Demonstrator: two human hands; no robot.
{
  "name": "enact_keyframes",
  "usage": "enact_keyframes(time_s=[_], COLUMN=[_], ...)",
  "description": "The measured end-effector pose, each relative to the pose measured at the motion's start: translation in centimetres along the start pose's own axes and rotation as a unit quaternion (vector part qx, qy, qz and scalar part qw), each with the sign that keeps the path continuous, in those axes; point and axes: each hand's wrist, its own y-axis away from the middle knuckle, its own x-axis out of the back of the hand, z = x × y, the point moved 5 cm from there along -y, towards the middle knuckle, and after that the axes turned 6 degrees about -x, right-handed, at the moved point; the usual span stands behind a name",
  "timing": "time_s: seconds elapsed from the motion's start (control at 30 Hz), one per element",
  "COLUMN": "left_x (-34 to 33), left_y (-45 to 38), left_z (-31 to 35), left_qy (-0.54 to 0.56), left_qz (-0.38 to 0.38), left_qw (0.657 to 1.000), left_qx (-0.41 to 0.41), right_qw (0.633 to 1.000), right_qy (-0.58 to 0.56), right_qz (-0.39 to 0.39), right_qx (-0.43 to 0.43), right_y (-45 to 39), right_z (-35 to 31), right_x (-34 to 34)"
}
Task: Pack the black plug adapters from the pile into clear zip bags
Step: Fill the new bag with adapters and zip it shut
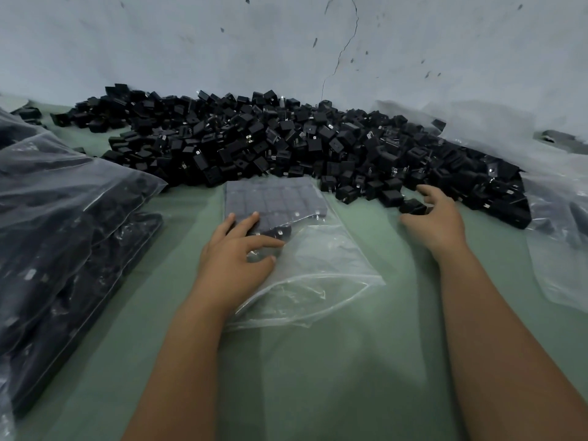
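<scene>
I'm mid-fill: my left hand (237, 249) lies spread on the half-packed bag (286, 237) on the green tabletop (350, 361), steadying its neat rows of adapters. My right hand (429, 218), fingers loosely curled, reaches a loose adapter (413, 206) at the edge of the pile (270, 141). Next I should pinch that hard, boxy block and slide it into the slippery, crinkled film mouth.

Pale cracked wall (318, 43) with dark marks, green table surface (350, 377), dim light

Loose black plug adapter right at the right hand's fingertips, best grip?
Pinch the black plug adapter across its flat side faces, coming from above and the near side. It lies at the pile's near edge with open green table in front, beside the right hand.
</scene>
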Motion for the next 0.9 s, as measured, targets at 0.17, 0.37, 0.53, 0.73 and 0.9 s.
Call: enact_keyframes(time_s=[0.17,0.37,0.53,0.73,0.9], left_x=[0.0,0.0,1.0,1.1,-1.7], left_y=[0.0,0.0,0.1,1.1,2.2], left_z=[-0.1,0.0,0.6,2.6,3.0], left_qy=[-0.004,-0.006,-0.033,0.298,0.226], left_qz=[-0.007,-0.002,0.056,-0.017,-0.281], left_qw=[1.000,1.000,0.997,0.954,0.932], left_qx=[0.003,-0.005,-0.039,-0.043,-0.038], right_qw=[0.999,0.998,0.993,0.953,0.925], right_qy=[-0.037,-0.018,-0.092,-0.256,-0.148], right_qz=[0.016,-0.020,0.027,0.165,0.218], right_qx=[0.001,0.054,0.068,0.012,0.274], right_y=[0.8,3.0,6.3,11.2,17.3], right_z=[0.4,-0.7,-1.7,-2.2,-6.3], right_x=[0.2,-0.3,0.2,1.8,2.5])
